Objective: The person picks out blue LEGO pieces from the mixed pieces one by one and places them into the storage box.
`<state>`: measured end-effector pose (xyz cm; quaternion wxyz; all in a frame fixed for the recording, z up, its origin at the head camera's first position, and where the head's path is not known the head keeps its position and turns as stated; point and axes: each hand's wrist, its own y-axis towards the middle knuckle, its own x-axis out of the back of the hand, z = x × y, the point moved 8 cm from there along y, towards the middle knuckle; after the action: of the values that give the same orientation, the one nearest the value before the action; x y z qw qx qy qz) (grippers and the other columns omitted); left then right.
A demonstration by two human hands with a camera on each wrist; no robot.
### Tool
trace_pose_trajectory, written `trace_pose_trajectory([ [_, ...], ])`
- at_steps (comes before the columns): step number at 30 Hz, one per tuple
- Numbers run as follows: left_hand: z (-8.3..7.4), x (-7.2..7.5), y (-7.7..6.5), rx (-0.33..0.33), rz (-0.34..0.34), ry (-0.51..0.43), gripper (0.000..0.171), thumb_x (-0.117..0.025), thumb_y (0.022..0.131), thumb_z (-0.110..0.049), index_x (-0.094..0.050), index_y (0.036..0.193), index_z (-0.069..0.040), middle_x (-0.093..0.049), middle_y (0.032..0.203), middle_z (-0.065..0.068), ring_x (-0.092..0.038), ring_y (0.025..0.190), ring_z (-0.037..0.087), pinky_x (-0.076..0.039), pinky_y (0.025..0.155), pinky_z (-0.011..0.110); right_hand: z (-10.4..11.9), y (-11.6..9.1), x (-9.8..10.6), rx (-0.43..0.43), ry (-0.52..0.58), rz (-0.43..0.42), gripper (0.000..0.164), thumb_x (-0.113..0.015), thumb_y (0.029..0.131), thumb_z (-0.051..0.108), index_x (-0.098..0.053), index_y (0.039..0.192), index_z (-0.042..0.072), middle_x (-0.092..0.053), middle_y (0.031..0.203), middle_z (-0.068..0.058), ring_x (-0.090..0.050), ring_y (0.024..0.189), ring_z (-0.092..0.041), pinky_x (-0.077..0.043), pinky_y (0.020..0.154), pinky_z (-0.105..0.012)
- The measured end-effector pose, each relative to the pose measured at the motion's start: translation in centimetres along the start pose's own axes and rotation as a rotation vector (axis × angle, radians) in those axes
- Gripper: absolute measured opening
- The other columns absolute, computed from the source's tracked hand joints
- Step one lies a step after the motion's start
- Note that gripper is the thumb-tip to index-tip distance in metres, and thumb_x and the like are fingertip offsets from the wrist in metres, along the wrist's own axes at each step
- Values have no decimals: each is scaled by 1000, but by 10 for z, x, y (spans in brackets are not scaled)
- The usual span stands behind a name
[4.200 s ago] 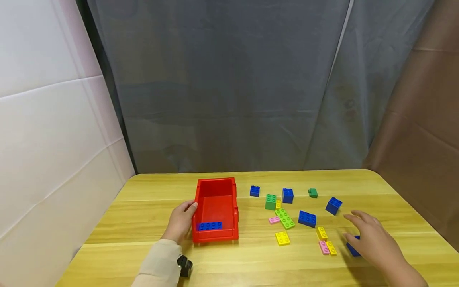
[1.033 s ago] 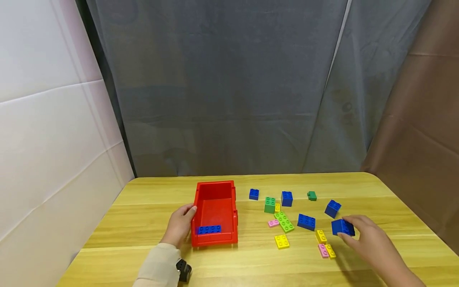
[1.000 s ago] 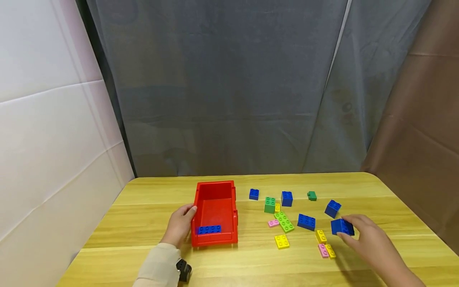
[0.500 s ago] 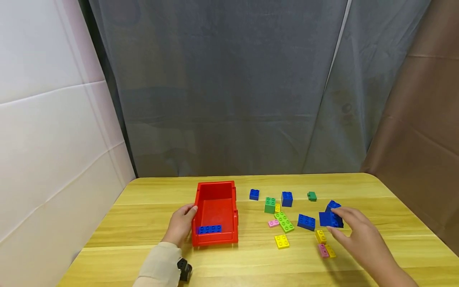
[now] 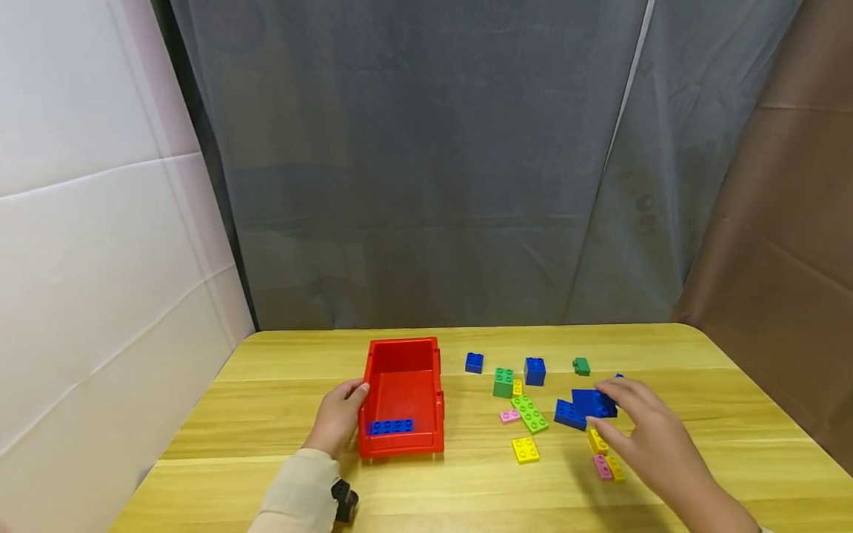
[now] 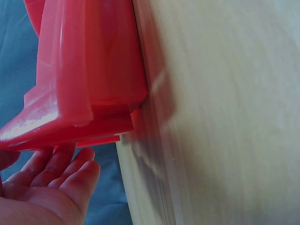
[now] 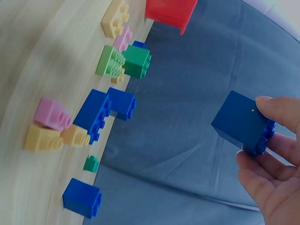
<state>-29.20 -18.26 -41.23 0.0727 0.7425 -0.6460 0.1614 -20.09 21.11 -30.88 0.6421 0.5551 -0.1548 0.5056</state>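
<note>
My left hand [image 5: 336, 416] grips the left rim of a red plastic bin [image 5: 401, 446], thumb over the edge. In the left wrist view its fingers [image 6: 61, 171] lie under the bin's lip. A blue brick [image 5: 392, 426] lies inside at the near end. My right hand [image 5: 656, 440] pinches a blue toy building brick [image 7: 238, 121] between thumb and fingers, clear above the table, its studs turned toward the palm in the right wrist view. From the head view, this brick partly covers another blue brick [image 5: 568, 414] on the table.
Loose bricks lie between bin and right hand: yellow [image 5: 526, 450], lime [image 5: 530, 414], green [image 5: 503, 383], blue [image 5: 534, 371], small blue [image 5: 474, 363] and pink [image 5: 509, 417]. Below the right hand are a pink brick [image 5: 603, 467] and yellow ones. A dark green piece [image 5: 582, 366] sits farther back.
My right hand has taken the blue brick from the table's right side, lifted it and carried it leftward. The left hand has stayed on the bin.
</note>
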Motion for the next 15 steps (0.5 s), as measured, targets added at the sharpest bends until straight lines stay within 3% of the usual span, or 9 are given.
trace_pose_trajectory([
  [15, 0, 1, 0, -1, -6, 5, 46, -41, 104, -25, -45, 139, 5, -46, 140, 28, -44, 126, 44, -37, 106, 57, 26, 9, -13, 41, 31, 47, 44, -83, 74, 12, -67, 114, 3, -62, 116, -14, -61, 105, -36, -53, 85, -53],
])
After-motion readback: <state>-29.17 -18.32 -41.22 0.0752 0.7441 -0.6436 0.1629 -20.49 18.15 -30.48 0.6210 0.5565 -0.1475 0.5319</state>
